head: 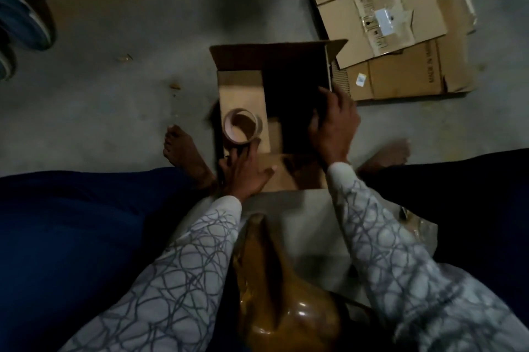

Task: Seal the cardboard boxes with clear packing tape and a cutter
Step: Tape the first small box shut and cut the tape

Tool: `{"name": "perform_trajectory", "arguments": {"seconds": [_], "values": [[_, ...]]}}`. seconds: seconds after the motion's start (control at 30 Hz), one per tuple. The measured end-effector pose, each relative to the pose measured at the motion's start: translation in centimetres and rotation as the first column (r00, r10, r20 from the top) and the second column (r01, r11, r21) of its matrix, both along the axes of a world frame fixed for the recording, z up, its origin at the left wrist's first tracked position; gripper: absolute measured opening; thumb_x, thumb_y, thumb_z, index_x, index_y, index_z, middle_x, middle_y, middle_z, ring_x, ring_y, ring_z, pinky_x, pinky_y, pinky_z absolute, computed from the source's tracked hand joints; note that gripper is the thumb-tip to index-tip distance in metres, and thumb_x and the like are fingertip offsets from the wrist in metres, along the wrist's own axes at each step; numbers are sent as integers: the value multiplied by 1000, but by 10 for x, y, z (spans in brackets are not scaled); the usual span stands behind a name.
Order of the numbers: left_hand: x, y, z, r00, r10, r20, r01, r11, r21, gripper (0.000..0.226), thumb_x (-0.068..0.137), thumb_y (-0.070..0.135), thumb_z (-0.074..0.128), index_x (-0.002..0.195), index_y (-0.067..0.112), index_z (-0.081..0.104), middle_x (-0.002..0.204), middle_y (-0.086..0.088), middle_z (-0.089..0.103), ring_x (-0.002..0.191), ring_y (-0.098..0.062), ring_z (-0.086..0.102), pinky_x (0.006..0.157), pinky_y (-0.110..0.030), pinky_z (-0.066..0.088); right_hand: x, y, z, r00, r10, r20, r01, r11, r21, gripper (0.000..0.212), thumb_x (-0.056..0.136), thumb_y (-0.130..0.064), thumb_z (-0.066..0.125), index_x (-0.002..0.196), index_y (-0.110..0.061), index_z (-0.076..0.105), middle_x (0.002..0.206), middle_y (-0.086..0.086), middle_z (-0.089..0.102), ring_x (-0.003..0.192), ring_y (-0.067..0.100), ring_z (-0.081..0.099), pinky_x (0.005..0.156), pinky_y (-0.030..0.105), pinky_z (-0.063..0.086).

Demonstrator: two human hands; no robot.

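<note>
The near flap of the open brown box (240, 88) is being pressed by the left hand (246, 171), fingers spread flat. Its right wall is being gripped by the right hand (335, 125). A clear tape roll (233, 132) is being held up on its left flap.

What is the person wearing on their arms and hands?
Both arms have long white sleeves covered in grey scribbly loops, reaching down to the wrists. The left sleeve and the right sleeve match. The left hand and right hand are bare, with no gloves.
</note>
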State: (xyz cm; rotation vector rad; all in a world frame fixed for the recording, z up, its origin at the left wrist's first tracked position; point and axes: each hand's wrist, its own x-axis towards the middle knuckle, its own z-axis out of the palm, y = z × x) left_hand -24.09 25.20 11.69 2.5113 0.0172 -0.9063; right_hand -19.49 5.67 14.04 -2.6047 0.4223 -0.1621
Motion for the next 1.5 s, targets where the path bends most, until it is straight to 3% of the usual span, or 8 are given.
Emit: {"name": "perform_trajectory", "arguments": {"seconds": [0.07,0.27,0.37,0.63,0.9,1.1,1.27,1.5], "values": [[1,1,7,995,9,-97,-13,999,-39,126,61,77,74,155,38,1,166,1,10,153,-28,3,118,-62,5,-27,4,-6,974,-167,-151,192,967,167,62,90,-50,58,145,-25,42,137,10,54,124,33,51,100,55,45],[6,20,-8,968,221,-123,-244,943,-225,148,45,33,90,151,43,-13,166,1,8,153,-25,12,120,-55,25,-44,23,-16,553,454,-699,-245,890,384,82,87,-74,52,155,-34,28,156,-2,41,144,26,36,116,49,21],[22,24,8,822,568,-40,-547,767,-335,116,67,2,77,155,28,6,158,2,32,142,-25,38,116,-40,35,-33,6,4,564,569,-598,-171,789,590,95,68,-51,88,149,-41,39,148,-5,49,139,22,43,114,42,33],[54,32,16,373,927,35,-824,348,-447,71,93,33,69,148,7,32,142,-11,52,121,-18,54,83,-5,32,3,14,-7,978,48,-204,-91,974,-207,72,76,-69,66,134,-27,54,145,6,48,136,32,40,113,56,21],[34,18,-22,671,738,70,-641,626,-444,94,88,5,69,159,15,8,162,-2,29,139,-27,45,115,-38,36,26,11,-37,884,108,-455,-296,883,-365,149,53,-56,90,157,-35,-16,165,13,-21,152,39,-15,110,70,-11],[39,12,-29,656,755,-20,-733,630,-258,110,83,18,78,159,25,-2,165,-1,21,144,-26,34,111,-29,30,38,5,-45,607,288,-740,-451,892,-23,105,86,-42,73,155,-50,-5,166,-5,-21,153,34,-14,110,79,2],[39,3,-42,189,908,-373,-951,74,-301,102,81,-14,61,152,41,12,152,-7,24,113,-37,57,63,-45,62,30,-21,-36,788,117,-604,-96,993,67,116,57,-36,96,146,-58,26,164,4,-22,149,42,-19,103,82,14],[95,16,-25,327,945,-8,-812,277,-514,91,82,-5,65,155,29,21,156,-12,26,135,-31,44,91,-5,42,53,5,-48,825,180,-535,7,944,329,117,57,-30,97,154,-30,30,147,18,30,132,37,42,111,38,39]]}}
